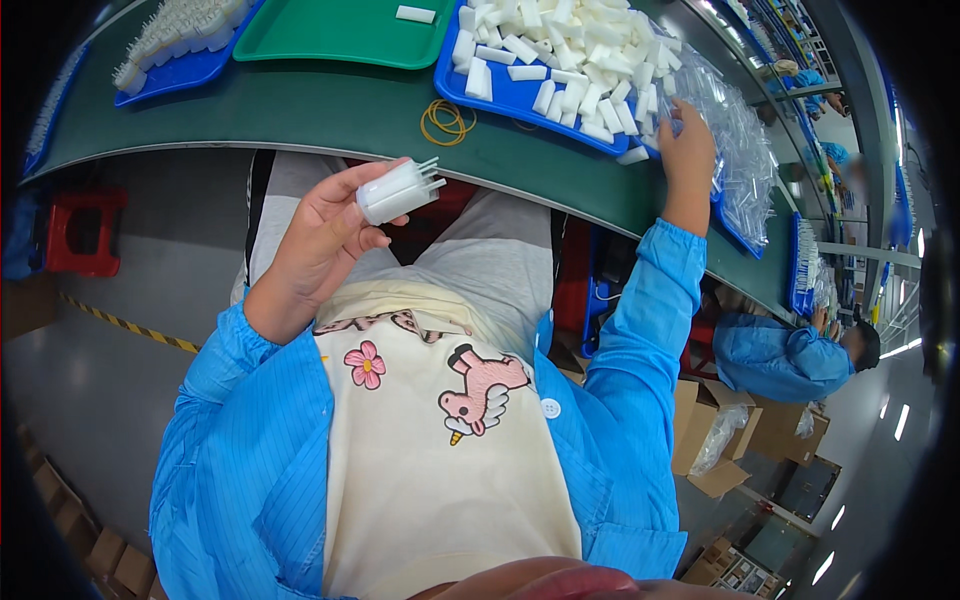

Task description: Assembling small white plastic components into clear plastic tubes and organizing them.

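Observation:
My left hand is closed round a bundle of white blocks, raised over my lap in front of the table edge. Several thin, clear-whitish prongs stick out of the bundle's right end. On the table, my right hand reaches to the right edge of a blue tray heaped with small white blocks. Its thumb and forefinger look apart, and I see nothing held between them. Right beside those fingers lies a pile of clear thin plastic tubes, partly in another blue tray.
A green tray holds one white block. Yellow rubber bands lie on the green table. At the far left, a blue tray carries pronged bundles. A co-worker sits at the right, near cardboard boxes. A red stool stands left.

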Available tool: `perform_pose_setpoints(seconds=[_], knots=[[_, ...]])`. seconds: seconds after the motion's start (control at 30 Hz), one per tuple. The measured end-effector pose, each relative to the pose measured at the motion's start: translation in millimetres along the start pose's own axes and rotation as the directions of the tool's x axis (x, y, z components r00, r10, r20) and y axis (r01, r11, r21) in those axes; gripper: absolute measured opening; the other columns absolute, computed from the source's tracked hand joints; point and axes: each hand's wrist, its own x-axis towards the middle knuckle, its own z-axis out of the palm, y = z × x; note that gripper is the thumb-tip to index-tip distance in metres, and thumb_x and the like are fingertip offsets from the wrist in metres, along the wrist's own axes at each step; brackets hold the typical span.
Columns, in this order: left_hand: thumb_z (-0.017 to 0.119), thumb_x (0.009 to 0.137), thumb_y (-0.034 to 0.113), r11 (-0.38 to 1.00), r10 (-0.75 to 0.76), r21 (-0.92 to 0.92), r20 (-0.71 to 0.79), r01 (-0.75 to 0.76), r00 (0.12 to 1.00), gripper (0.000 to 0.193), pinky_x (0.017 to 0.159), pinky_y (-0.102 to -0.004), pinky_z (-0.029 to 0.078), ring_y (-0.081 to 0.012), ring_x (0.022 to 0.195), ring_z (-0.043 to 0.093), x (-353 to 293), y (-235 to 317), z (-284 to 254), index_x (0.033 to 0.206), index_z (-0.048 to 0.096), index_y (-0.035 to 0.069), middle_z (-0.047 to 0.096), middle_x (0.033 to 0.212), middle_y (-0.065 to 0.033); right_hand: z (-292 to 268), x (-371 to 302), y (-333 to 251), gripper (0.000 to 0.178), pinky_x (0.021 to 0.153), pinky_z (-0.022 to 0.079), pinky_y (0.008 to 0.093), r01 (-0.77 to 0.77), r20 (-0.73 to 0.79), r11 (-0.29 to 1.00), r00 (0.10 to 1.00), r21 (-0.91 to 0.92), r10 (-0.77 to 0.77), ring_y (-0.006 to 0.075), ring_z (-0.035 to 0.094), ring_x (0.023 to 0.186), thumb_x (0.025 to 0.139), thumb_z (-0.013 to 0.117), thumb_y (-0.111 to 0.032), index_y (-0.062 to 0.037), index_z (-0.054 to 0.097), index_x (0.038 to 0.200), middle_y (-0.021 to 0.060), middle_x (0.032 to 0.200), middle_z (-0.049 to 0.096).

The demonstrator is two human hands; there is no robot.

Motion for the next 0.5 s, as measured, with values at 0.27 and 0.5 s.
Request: perform_pose_setpoints(seconds=[0.27, 0.5], knots=[[0.061, 0.095, 0.013, 0.993, 0.109, 0.046, -0.028, -0.108, 0.994, 0.035, 0.087, -0.0286, 0.054, -0.0226, 0.122, 0.054, -4, -2, 0, 0.130, 0.055, 0.011, 0.047, 0.144, -0.0142, -11, -1, -3, 0.024, 0.069, 0.053, 0.0377, -0.144, -0.187, 0.989, 0.971, 0.046, 0.150, 0.0286, 0.066, 0.080, 0.086, 0.062, -0.011, -0.0020, 0.064, 0.108, 0.0145, 0.093, 0.069], [0.068, 0.091, 0.023, 0.997, 0.063, 0.048, 0.006, -0.063, 0.998, 0.039, 0.086, -0.0295, 0.055, -0.0230, 0.117, 0.058, 2, 3, 5, 0.125, 0.056, 0.008, 0.050, 0.140, -0.0136, -48, -42, -95, 0.018, 0.048, 0.045, 0.0206, -0.205, 0.216, -0.067, 0.913, 0.976, 0.347, 0.0119, 0.058, 0.060, 0.097, 0.057, -0.012, 0.0039, 0.064, 0.101, 0.0128, 0.084, 0.067]])
